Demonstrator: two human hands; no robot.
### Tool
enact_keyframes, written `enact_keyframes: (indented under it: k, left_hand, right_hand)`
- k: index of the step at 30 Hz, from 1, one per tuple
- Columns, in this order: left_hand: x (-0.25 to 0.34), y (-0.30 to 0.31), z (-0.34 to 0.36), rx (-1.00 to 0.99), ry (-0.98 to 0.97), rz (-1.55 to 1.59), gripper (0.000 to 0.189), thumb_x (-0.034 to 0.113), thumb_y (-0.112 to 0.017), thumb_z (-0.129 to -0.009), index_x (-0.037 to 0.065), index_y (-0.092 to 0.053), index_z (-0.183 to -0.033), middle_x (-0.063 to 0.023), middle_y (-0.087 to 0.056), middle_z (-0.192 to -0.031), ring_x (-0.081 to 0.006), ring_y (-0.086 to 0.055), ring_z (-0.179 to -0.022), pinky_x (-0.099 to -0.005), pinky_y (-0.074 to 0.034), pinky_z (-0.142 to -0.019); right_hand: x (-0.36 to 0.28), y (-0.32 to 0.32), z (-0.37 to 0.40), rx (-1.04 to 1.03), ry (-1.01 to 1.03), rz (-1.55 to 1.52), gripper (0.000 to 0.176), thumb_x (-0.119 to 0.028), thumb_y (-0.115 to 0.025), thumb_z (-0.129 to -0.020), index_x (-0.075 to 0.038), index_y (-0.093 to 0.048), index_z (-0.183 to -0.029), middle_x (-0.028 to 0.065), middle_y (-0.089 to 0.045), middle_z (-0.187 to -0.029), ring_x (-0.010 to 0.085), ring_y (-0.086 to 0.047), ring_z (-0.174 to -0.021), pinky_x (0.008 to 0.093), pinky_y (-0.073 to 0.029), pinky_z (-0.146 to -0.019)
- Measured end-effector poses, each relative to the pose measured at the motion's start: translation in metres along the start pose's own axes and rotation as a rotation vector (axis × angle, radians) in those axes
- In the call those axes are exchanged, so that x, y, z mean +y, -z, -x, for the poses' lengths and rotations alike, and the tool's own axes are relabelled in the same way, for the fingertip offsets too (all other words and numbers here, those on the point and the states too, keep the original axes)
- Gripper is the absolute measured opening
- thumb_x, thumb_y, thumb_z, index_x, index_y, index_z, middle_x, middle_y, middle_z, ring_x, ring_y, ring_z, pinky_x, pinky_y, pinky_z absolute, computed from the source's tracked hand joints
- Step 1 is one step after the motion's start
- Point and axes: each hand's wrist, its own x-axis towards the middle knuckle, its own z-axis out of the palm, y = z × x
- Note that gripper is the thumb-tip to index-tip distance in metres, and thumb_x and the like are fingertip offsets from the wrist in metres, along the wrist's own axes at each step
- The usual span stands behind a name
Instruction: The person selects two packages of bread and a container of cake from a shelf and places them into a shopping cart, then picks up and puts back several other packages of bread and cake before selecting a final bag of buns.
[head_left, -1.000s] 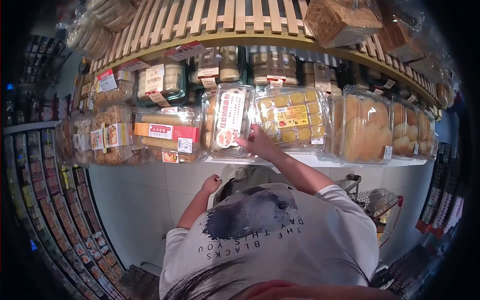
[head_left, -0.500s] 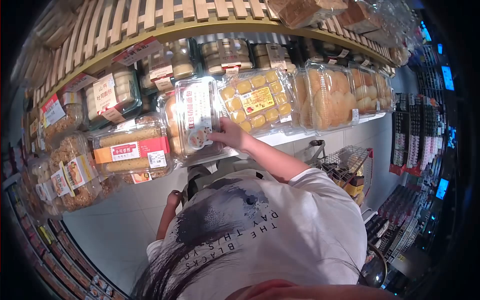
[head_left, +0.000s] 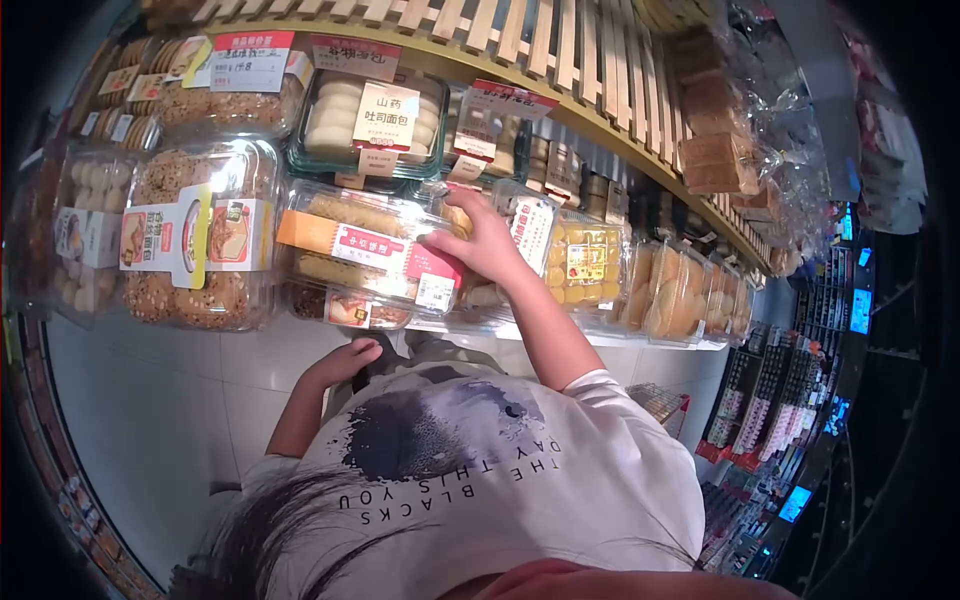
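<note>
My right hand [head_left: 482, 238] is on the right end of a clear plastic package of rolled pastries [head_left: 370, 250] with an orange and red label. The thumb lies on its lid and the fingers bend around the far corner. Just right of the hand stands a clear box with a white, red-lettered label [head_left: 530, 232]. Beyond that is a pack of small yellow cakes [head_left: 585, 262]. My left hand [head_left: 345, 362] hangs low before my body, below the shelf edge, fingers loosely out and nothing visible in it.
Seeded bread [head_left: 200, 230] in a large clear box sits at the left. Green-trayed white bread packs [head_left: 368, 122] line the back. A slatted wooden shelf [head_left: 500, 40] overhangs them. Round buns [head_left: 675, 290] stand at the right. A wire cart [head_left: 660, 402] is at my right side.
My view has shifted left along the shelf. My right hand has left the white-labelled box and moved left to the rolled pastry package. My left hand shows more fully now.
</note>
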Motion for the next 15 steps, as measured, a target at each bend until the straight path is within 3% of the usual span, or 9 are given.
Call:
enact_keyframes:
  k: [3,6,9,10,12,13,15]
  left_hand:
    - [0.045,0.019,0.042,-0.230,-0.084,0.347,0.049,0.039,-0.036,-0.092,0.006,-0.038,-0.128,-0.0078,-0.047,-0.124,-0.0163,-0.045,-0.113,-0.0312,-0.033,-0.094]
    - [0.046,0.028,0.057,-0.233,-0.281,0.568,0.050,0.037,-0.037,-0.092,0.006,-0.030,-0.132,-0.0103,-0.044,-0.126,-0.0197,-0.042,-0.117,-0.0335,-0.032,-0.096]
    - [0.056,0.029,0.057,-0.198,-0.441,0.891,0.053,0.038,-0.038,-0.092,0.007,-0.026,-0.133,-0.0119,-0.043,-0.127,-0.0225,-0.042,-0.117,-0.0368,-0.034,-0.095]
    - [0.058,0.028,0.051,-0.209,-0.494,0.935,0.054,0.038,-0.039,-0.092,0.007,-0.025,-0.133,-0.0123,-0.042,-0.128,-0.0230,-0.042,-0.117,-0.0374,-0.034,-0.095]
    - [0.057,0.029,0.041,-0.220,-0.596,1.019,0.055,0.039,-0.039,-0.091,0.007,-0.024,-0.133,-0.0129,-0.041,-0.129,-0.0239,-0.043,-0.117,-0.0385,-0.035,-0.094]
    - [0.059,0.031,0.038,-0.178,-0.558,0.950,0.057,0.043,-0.035,-0.092,0.007,-0.023,-0.134,-0.0146,-0.040,-0.129,-0.0276,-0.043,-0.117,-0.0434,-0.036,-0.094]
    - [0.063,0.036,0.033,-0.206,-0.491,0.907,0.050,0.035,-0.036,-0.093,0.007,-0.023,-0.133,-0.0122,-0.040,-0.128,-0.0253,-0.044,-0.115,-0.0416,-0.038,-0.093]
  right_hand:
    - [-0.002,-0.023,-0.035,-0.272,-0.168,-0.051,0.065,-0.041,-0.071,-0.066,0.007,-0.054,-0.107,0.0215,-0.059,-0.098,0.0297,-0.059,-0.091,0.0332,-0.045,-0.081]
    - [0.004,-0.029,-0.052,-0.480,-0.218,0.051,0.059,-0.044,-0.072,-0.065,0.006,-0.058,-0.094,0.0163,-0.061,-0.083,0.0231,-0.059,-0.076,0.0327,-0.046,-0.070]
    - [0.011,-0.028,-0.050,-0.522,-0.189,-0.007,0.053,-0.045,-0.073,-0.064,0.003,-0.057,-0.077,0.0099,-0.055,-0.068,0.0179,-0.051,-0.064,0.0314,-0.042,-0.060]
    - [0.011,-0.029,-0.046,-0.493,-0.180,-0.044,0.052,-0.045,-0.073,-0.064,0.001,-0.049,-0.068,0.0059,-0.047,-0.061,0.0154,-0.042,-0.059,0.0298,-0.037,-0.054]
    - [0.008,-0.029,-0.036,-0.495,-0.169,-0.104,0.051,-0.043,-0.073,-0.065,0.000,-0.046,-0.065,0.0040,-0.043,-0.060,0.0143,-0.039,-0.059,0.0293,-0.036,-0.053]
    - [0.003,-0.028,-0.032,-0.491,-0.194,-0.116,0.046,-0.037,-0.075,-0.066,-0.002,-0.045,-0.063,0.0027,-0.043,-0.059,0.0139,-0.038,-0.058,0.0290,-0.036,-0.053]
    - [-0.008,-0.024,-0.018,-0.436,-0.238,-0.169,0.045,-0.033,-0.076,-0.066,-0.003,-0.043,-0.060,0.0041,-0.047,-0.065,0.0139,-0.042,-0.063,0.0279,-0.039,-0.057]
